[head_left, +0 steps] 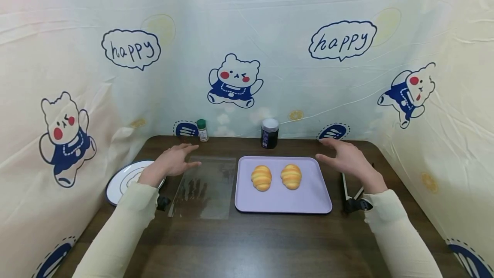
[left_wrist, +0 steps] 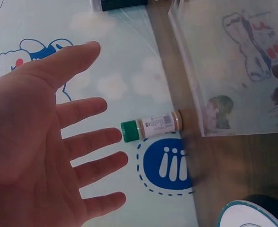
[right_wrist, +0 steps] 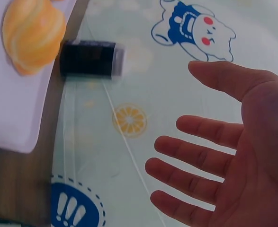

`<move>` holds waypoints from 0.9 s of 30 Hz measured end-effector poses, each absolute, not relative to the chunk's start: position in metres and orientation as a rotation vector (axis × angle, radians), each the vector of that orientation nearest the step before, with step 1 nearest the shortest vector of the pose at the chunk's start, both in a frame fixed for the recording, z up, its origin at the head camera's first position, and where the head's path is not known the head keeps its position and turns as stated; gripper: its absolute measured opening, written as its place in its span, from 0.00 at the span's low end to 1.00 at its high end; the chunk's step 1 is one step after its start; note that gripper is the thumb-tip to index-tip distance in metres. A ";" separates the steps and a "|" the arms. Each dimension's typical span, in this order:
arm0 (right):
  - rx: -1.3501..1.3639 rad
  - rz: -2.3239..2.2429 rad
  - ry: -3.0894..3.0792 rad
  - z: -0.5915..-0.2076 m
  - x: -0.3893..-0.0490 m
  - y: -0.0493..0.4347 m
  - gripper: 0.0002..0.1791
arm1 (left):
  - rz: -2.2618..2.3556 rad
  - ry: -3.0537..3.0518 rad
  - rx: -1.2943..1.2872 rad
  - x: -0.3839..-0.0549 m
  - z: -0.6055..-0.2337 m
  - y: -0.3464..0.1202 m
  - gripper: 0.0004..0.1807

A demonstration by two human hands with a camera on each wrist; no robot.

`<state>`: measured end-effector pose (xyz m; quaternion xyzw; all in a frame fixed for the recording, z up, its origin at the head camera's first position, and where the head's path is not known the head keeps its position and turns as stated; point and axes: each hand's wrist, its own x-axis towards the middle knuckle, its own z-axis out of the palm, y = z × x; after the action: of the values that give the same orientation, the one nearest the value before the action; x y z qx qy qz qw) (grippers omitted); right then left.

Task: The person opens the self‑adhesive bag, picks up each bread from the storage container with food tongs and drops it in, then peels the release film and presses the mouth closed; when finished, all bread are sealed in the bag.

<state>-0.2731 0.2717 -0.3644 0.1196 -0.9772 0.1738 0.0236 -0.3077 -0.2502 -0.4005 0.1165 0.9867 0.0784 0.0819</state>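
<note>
My left hand (head_left: 171, 161) hovers with its fingers spread above a clear glossy board (head_left: 210, 196), holding nothing. Below and beside that wrist lies a white plate (head_left: 122, 180) with dark rings, partly hidden by the arm. In the left wrist view, a small bottle (left_wrist: 157, 125) with a green cap is beyond the fingertips. My right hand (head_left: 349, 158), also empty with fingers extended, is raised to the right of a lilac tray (head_left: 281, 200). Two striped bread rolls (head_left: 261, 178) lie on the tray. Beneath the right wrist shows a slim silver V-shaped thing (head_left: 344, 185), mostly covered.
A dark jar (head_left: 269, 134) with a pale lid stands at the table's back edge behind the tray. Printed curtains (head_left: 285, 76) rise close behind and on both sides of the brown wooden table (head_left: 239, 243).
</note>
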 end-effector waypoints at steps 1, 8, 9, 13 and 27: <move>0.375 0.551 -3.022 -0.365 -0.273 0.269 0.39 | 0.241 2.940 0.351 -0.307 -0.401 -0.250 0.43; 0.415 0.619 -3.007 -0.370 -0.277 0.249 0.36 | 0.295 2.918 0.426 -0.307 -0.405 -0.252 0.41; 0.430 0.628 -3.001 -0.370 -0.277 0.246 0.36 | 0.298 2.918 0.438 -0.307 -0.405 -0.252 0.40; 0.468 0.672 -2.991 -0.374 -0.279 0.234 0.35 | 0.313 2.913 0.446 -0.307 -0.408 -0.253 0.39; 0.613 0.720 -2.974 -0.389 -0.282 0.192 0.30 | 0.339 2.884 0.413 -0.307 -0.415 -0.255 0.37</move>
<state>-0.2822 0.1923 -0.3885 0.1963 -0.9530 0.2307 0.0103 -0.3067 -0.2553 -0.4151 0.1401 0.9779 0.1148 0.1041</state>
